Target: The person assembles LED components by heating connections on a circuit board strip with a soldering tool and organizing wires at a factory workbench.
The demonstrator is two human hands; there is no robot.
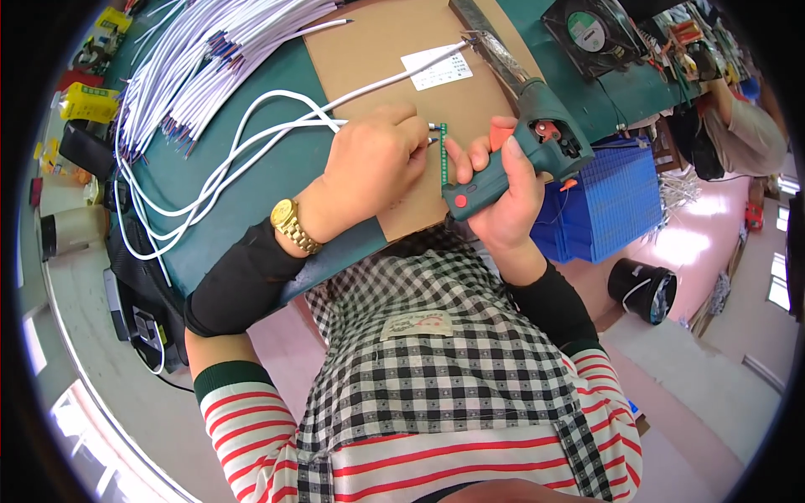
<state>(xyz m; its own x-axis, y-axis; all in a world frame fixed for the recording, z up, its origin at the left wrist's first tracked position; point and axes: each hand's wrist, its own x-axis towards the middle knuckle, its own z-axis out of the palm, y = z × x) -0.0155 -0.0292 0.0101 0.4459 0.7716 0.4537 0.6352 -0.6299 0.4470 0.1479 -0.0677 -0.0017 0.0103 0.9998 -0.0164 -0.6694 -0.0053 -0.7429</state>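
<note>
My left hand (377, 159), with a gold watch at the wrist, is closed in a pinch on a white cable (302, 124). Its dark wire ends reach a narrow green strip with a row of dots (444, 159). In my right hand (516, 201) is a dark green hand-held power tool (486, 186) with a red button on its handle end. The right index fingertip lies close beside the strip; whether it touches cannot be made out. Brown cardboard (369, 59) lies beneath, and another white cable (394, 80) runs to a metal piece (499, 59) by the tool.
A big bundle of white cables (210, 67) covers the far left of the green table (180, 189). A black fan (587, 32) stands far right. Beside the table are a blue crate (608, 201) and a black bucket (641, 291). Another person's arm (723, 105) shows at right.
</note>
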